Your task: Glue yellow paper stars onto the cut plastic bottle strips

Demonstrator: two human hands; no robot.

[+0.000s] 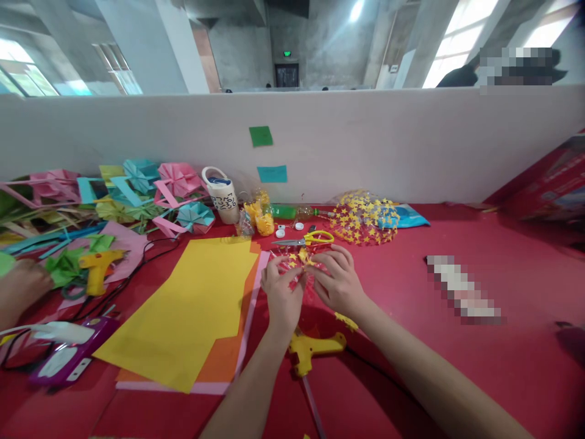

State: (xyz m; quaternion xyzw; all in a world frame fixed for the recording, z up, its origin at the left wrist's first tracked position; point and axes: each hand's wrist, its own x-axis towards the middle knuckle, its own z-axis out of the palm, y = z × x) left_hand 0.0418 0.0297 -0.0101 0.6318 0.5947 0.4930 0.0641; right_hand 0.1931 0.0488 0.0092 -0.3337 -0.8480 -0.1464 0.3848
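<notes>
My left hand (pixel 284 291) and my right hand (pixel 340 280) meet in front of me, fingertips pinched on a piece of clear film with yellow stars (pixel 293 264). A small yellow piece shows between the fingers; its kind is unclear. Just beyond the hands lie yellow-handled scissors (pixel 304 241), blades pointing left. Under my wrists a yellow glue gun (pixel 315 346) rests on the red table, a glue stick jutting toward me. Beside my right wrist is a small yellow cutout (pixel 346 321).
Yellow paper sheets (pixel 196 305) lie left. Farther left are another glue gun (pixel 97 271), a purple power strip (pixel 64 353), folded paper flowers (pixel 178 180) and another person's hand (pixel 27 283). A cup (pixel 223 201), bottle (pixel 287 211) and star-patterned film bundle (pixel 365 219) stand near the partition (pixel 365 140).
</notes>
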